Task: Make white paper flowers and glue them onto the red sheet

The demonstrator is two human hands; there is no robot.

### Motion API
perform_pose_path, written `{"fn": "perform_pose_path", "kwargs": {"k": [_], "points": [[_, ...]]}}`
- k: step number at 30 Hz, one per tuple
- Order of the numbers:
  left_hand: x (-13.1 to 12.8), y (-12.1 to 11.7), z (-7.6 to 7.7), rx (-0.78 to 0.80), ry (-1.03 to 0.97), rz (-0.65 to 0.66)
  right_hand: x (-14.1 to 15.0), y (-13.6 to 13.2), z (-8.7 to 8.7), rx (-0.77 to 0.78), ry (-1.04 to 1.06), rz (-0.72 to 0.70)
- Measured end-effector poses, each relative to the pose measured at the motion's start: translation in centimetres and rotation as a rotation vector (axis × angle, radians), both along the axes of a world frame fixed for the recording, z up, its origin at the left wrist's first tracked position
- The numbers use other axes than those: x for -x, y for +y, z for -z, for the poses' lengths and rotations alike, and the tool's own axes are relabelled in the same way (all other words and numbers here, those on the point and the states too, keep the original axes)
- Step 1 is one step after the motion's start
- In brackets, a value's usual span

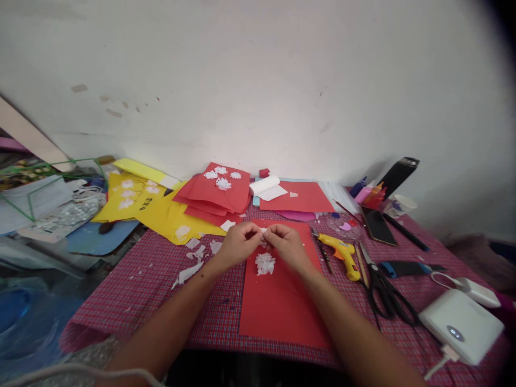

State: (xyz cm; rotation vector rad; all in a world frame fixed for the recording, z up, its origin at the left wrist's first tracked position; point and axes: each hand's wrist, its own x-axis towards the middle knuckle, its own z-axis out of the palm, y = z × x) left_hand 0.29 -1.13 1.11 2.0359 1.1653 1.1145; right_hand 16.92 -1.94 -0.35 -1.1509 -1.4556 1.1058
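Note:
My left hand [244,240] and my right hand [285,243] meet over the upper part of a red paper sheet [282,312]. Their fingertips pinch together on a small piece of white paper [264,231], mostly hidden by the fingers. Just below them, a ruffled white paper flower [265,264] lies on the red sheet. Torn white paper scraps [189,273] are scattered on the checked cloth left of my left wrist. To the right of the sheet rests a yellow glue gun [341,252].
Red sheets with white flowers [220,188] and yellow sheets [161,212] lie at the back left. A white paper roll [265,186] sits behind my hands. On the right are black scissors [389,295], a utility knife [407,269], a phone [378,224], a black flask [399,177] and a white box [461,325].

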Motion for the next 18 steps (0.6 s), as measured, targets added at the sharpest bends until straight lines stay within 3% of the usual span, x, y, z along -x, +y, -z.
{"fn": "perform_pose_path", "kwargs": {"k": [18], "points": [[-0.09, 0.22, 0.10, 0.235, -0.237, 0.094, -0.02, 0.15, 0.11, -0.056, 0.029, -0.041]]}}
